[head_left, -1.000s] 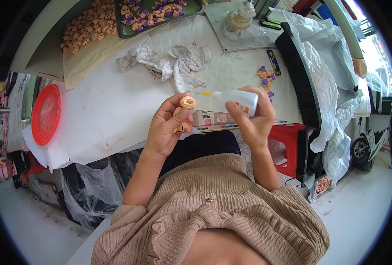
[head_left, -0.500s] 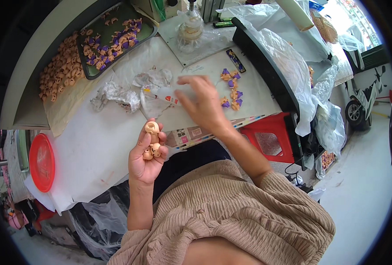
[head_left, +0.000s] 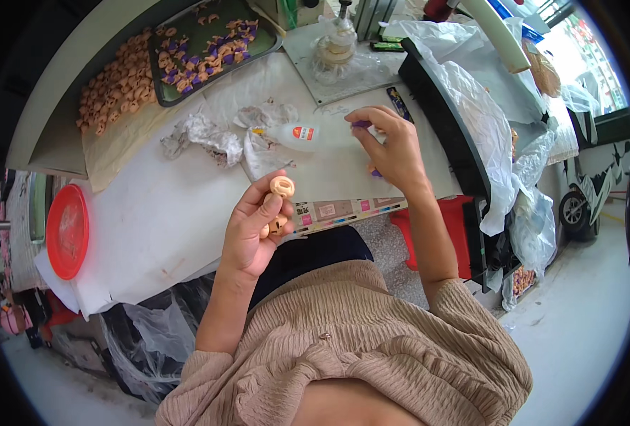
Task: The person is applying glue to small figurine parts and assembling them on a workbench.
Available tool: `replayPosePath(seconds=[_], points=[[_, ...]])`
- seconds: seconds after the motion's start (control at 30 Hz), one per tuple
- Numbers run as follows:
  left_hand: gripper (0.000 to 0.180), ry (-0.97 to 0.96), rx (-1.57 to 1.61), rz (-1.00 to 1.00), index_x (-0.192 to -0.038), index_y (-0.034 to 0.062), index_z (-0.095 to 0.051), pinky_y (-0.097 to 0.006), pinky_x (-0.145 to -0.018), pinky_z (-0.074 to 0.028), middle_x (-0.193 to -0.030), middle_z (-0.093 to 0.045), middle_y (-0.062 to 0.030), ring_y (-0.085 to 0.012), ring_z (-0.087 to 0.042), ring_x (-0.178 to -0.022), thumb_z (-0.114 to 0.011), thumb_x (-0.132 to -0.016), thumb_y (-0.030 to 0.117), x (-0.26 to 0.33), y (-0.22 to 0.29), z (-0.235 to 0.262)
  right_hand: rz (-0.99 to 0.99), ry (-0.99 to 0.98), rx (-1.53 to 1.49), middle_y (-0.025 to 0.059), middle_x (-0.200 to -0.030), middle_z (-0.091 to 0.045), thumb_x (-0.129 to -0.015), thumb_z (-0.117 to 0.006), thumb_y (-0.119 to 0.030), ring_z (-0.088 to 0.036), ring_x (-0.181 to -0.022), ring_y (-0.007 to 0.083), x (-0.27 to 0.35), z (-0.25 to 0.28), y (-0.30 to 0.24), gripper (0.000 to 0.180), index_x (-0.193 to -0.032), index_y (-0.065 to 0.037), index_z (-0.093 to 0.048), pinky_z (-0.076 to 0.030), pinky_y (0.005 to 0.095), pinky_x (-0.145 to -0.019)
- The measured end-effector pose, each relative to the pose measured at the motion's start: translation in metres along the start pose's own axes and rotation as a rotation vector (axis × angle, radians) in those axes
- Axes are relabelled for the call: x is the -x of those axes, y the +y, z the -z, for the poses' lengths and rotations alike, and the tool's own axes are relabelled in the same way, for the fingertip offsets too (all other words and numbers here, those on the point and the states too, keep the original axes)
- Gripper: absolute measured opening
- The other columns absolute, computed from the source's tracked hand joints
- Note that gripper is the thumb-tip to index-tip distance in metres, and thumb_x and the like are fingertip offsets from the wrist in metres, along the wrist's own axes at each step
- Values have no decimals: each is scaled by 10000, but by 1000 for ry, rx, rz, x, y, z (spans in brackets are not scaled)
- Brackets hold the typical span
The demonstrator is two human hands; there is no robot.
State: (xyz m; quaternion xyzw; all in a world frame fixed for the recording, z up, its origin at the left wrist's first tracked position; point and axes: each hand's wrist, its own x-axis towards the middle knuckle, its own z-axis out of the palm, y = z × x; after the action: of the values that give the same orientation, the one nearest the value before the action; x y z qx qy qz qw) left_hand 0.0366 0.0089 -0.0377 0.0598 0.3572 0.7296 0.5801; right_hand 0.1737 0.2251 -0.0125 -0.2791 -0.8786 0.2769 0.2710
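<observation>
My left hand [head_left: 255, 231] holds a small tan ring-shaped piece [head_left: 282, 187] at its fingertips above the white-covered table [head_left: 159, 220], with another tan piece [head_left: 276, 226] tucked lower in the palm. My right hand [head_left: 391, 145] reaches forward and pinches a small purple piece [head_left: 362, 124] between its fingertips. A white glue bottle [head_left: 308, 134] with a yellow tip lies on its side on the table, just left of my right hand.
A dark tray [head_left: 216, 42] of tan and purple pieces sits at the back, with a heap of tan pieces [head_left: 113, 89] on brown paper beside it. Crumpled tissues [head_left: 208, 135] lie mid-table. A red lid [head_left: 67, 231] rests far left. Plastic bags [head_left: 485, 121] cover the right side.
My right hand has put the glue bottle down on the table and moved right, picking up a purple piece. My left hand has stayed raised with the tan ring.
</observation>
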Motion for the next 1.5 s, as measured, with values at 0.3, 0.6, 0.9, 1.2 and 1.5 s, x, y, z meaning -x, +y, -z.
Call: replayPosePath(seconds=[0.3, 0.6, 0.9, 1.2, 1.5], points=[[365, -29, -121, -79, -1248, 59, -563, -232, -631, -511, -1020, -611, -14, -77, -576, -781, -642, -895, 106, -3, -9, 6, -37, -106, -593, 83, -946, -689, -799, -701, 38, -655, -892, 134, 40, -33, -55, 166, -961, 23, -668, -528, 267, -807], [314, -74, -256, -179, -1157, 22, -624, -210, -593, -488, -908, -646, -27, -62, -549, -686, -690, -856, 85, -3, -11, 15, -15, -146, -650, 76, -866, -681, -747, -748, 39, -658, -834, 142, 43, -31, -56, 127, -853, 14, -684, -526, 263, -760], [274, -46, -525, -342, -1108, -12, -637, -195, -541, -457, -770, -610, 8, -30, -515, -618, -697, -848, 50, -1, 5, 11, 11, -131, -720, 63, -805, -677, -738, -763, 20, -640, -742, 112, 36, -41, -61, 107, -813, 1, -688, -512, 243, -674], [240, 24, -585, -361, -1069, -24, -639, -190, -523, -445, -786, -632, -5, -23, -511, -618, -698, -850, 55, 2, 20, 5, 24, -124, -749, 88, -810, -663, -732, -749, 79, -644, -791, 140, 34, -52, -62, 144, -853, 40, -682, -513, 259, -698], [267, -75, -119, -112, -1132, 1, -579, -231, -534, -475, -959, -640, -54, -75, -559, -661, -645, -891, 92, 0, 28, 7, 142, -140, -481, 60, -857, -684, -810, -713, -27, -628, -781, 109, -10, -25, -72, 152, -960, -7, -704, -498, 248, -697]])
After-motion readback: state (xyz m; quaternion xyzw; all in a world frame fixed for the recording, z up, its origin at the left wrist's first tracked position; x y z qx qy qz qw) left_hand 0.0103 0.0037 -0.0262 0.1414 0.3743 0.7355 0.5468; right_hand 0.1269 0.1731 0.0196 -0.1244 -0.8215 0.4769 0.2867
